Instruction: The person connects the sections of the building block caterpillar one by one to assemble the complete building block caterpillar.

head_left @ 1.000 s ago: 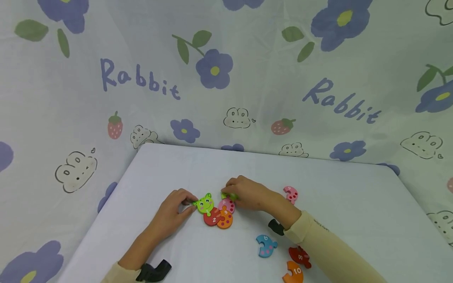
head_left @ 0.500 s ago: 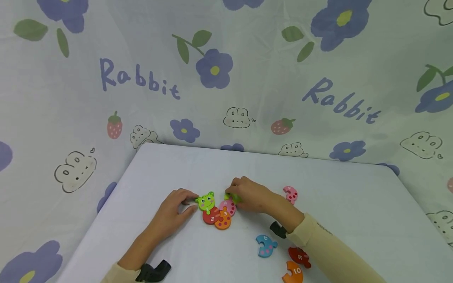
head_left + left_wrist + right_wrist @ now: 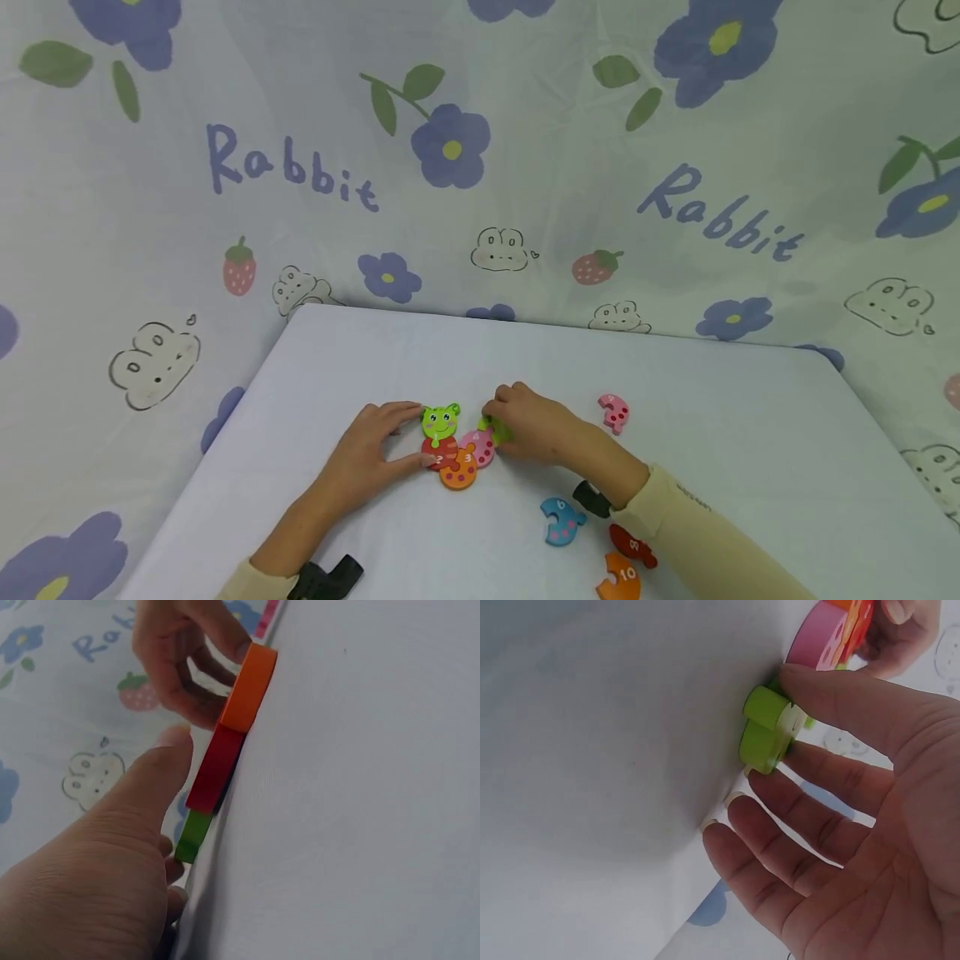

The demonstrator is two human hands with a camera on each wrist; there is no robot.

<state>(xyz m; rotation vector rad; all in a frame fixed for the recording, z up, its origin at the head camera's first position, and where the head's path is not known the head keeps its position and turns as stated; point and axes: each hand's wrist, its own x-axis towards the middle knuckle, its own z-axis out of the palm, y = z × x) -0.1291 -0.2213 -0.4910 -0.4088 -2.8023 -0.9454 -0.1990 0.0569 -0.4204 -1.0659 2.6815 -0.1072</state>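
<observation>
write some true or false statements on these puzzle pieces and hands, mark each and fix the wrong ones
1. The right hand pinches a green piece. True.
2. The green face piece joins the orange 3 piece. False: it joins the red 2 piece.
3. The blue piece and orange 10 piece lie apart from the joined pieces. True.
4. The left hand is beside the blue piece. False: it is by the green face piece.
</observation>
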